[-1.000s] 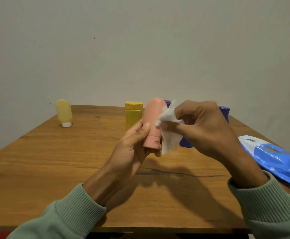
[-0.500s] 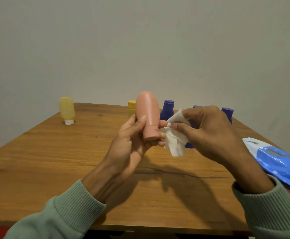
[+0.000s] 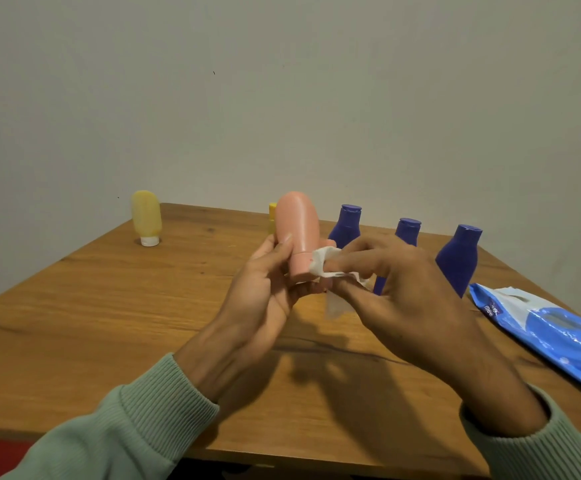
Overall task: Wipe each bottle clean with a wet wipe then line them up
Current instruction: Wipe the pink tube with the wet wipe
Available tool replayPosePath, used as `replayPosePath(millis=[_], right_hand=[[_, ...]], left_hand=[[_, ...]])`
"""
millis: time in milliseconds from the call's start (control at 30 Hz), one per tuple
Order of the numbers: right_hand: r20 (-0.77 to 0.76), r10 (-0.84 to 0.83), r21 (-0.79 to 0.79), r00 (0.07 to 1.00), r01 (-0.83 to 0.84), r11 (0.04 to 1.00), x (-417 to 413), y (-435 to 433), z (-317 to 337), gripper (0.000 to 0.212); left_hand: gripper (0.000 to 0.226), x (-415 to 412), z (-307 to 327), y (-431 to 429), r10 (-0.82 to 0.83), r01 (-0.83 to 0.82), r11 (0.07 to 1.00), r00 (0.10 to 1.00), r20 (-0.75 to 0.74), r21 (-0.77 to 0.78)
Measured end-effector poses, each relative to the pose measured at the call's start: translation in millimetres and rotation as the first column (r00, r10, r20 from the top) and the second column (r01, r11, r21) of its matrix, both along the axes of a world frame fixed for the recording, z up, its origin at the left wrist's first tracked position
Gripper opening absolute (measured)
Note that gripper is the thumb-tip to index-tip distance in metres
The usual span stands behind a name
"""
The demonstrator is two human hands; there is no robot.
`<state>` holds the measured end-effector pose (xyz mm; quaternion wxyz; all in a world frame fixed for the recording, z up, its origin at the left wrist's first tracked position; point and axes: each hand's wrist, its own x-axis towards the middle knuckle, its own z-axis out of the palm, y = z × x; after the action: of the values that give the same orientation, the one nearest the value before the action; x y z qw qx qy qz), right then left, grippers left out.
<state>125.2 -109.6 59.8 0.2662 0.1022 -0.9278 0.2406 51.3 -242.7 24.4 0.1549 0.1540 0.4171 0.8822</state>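
Pink bottle (image 3: 297,230) sits upright, cap (image 3: 301,270) down, in the left hand (image 3: 261,289) grip, right hand (image 3: 406,292) pinching the wipe (image 3: 322,259) onto it from the right.

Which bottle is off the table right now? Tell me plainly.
The pink bottle, held cap-down in the left hand while the right hand presses a wipe to its cap. The rest stand on the table.
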Motion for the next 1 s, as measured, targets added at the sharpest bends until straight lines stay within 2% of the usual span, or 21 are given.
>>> replayPosePath(millis=[133, 267, 433, 600, 733, 867, 1000], right_hand=[[-0.019, -0.01, -0.06, 1.0, 0.009, 0.998, -1, 1, -1, 0.024], [-0.032, -0.009, -0.101, 0.999, 0.006, 0.995, -2, -1, -4, 0.024], [-0.035, 0.202, -0.307, 0.979, -0.203, 0.93, 2, -5, 3, 0.026], [-0.133, 0.188, -0.376, 0.973, -0.225, 0.899, -3, 0, 0, 0.01], [-0.18, 0.137, -0.368, 0.974, -0.196, 0.909, -10, 6, -8, 0.021], [-0.214, 0.052, -0.363, 0.976, -0.128, 0.923, -15, 9, -15, 0.025], [-0.3, 0.096, -0.186, 0.949, -0.156, 0.97, -14, 2, -17, 0.022]], left_hand=[[0.03, 2, 0, -2, 0.036, -0.036, 0.999, 0.999, 0.025, -0.018], [0.042, 2, 4, 0, 0.056, -0.057, 0.998, 0.997, 0.055, 0.018], [0.034, 0, 5, 0, 0.064, -0.064, 0.998, 0.998, 0.02, 0.004], [0.043, -3, 4, -2, 0.059, -0.061, 0.998, 0.995, -0.083, -0.019], [0.049, -2, 4, -2, 0.041, -0.049, 0.998, 0.988, -0.151, -0.049], [0.051, -4, 4, -5, 0.095, -0.115, 0.989, 0.975, -0.202, -0.091], [0.059, -3, 2, -5, 0.14, -0.192, 0.969, 0.946, -0.293, -0.157]])
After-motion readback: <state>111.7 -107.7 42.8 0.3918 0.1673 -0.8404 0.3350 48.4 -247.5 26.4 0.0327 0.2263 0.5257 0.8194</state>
